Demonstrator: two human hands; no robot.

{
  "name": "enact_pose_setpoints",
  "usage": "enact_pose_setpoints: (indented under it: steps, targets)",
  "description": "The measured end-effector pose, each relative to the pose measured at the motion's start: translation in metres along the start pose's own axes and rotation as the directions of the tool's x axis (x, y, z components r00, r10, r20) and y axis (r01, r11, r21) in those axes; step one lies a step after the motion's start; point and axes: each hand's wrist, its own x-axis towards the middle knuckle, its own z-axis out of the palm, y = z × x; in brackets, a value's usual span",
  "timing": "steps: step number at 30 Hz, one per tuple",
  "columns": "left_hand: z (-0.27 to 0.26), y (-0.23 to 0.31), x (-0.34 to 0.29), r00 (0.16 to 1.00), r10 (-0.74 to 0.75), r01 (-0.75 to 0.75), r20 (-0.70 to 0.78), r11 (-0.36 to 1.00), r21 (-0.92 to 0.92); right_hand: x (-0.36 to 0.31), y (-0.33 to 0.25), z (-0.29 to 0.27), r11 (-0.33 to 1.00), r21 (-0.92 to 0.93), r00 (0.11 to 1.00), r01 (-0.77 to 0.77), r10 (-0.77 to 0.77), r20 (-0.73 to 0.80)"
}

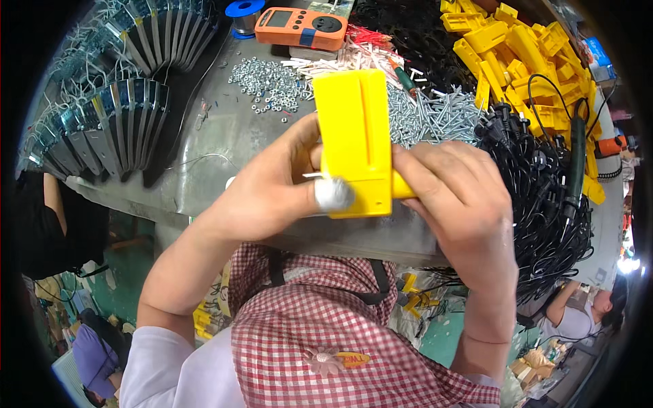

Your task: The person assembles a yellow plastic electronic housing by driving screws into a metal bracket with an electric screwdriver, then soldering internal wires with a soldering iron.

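Note:
Both hands hold a yellow plastic housing (354, 129) up over the near edge of the metal-topped table (211, 146). It has a broad flat face with a raised rib, and a rounded stub juts from its lower right. My left hand (262, 187) is closed on the housing's left side, its thumb wrapped in whitish-grey covering and pressed near the lower corner. My right hand (459, 187) wraps the right side and the stub, fingers curled. Its fingertips are partly hidden. Behind the housing lie a heap of silver screws (439, 119) and a scatter of nuts (269, 81).
Curved metal plates with wires (122, 129) stand at left. An orange multimeter (303, 27) and blue spool (245, 17) lie far back. Yellow plastic parts (524, 51) and black plugged cords (537, 197) heap at right, beside a hanging dark-handled tool (577, 163). Other people sit nearby.

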Motion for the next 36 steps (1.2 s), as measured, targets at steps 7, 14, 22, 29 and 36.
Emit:
enact_pose_setpoints:
  steps: [7, 14, 22, 29, 36]
  targets:
    - [-0.01, -0.032, -0.005, 0.966, 0.135, -0.259, 0.222, 0.46, 0.849, -0.005, 0.005, 0.003, 0.986, -0.166, 0.968, 0.0, 0.042, 0.248]
    - [-0.011, -0.042, 0.0, 0.973, 0.137, -0.232, 0.189, 0.501, 0.834, -0.012, 0.023, 0.039, 1.0, 0.005, 0.967, -0.015, 0.013, 0.253]
    - [0.006, -0.043, 0.001, 0.964, 0.24, -0.202, 0.114, 0.382, 0.902, -0.046, 0.043, 0.058, 0.972, 0.206, 0.989, -0.116, 0.131, -0.062]
    - [0.009, -0.041, -0.002, 0.968, 0.218, -0.212, 0.124, 0.444, 0.871, -0.125, 0.21, -0.105, 0.168, -0.486, 0.431, -0.858, 0.752, -0.5]
    - [0.004, -0.044, -0.011, 0.972, 0.15, -0.227, 0.182, 0.392, 0.892, -0.107, 0.169, -0.11, 0.414, 0.361, 0.189, -0.835, 0.834, -0.519]
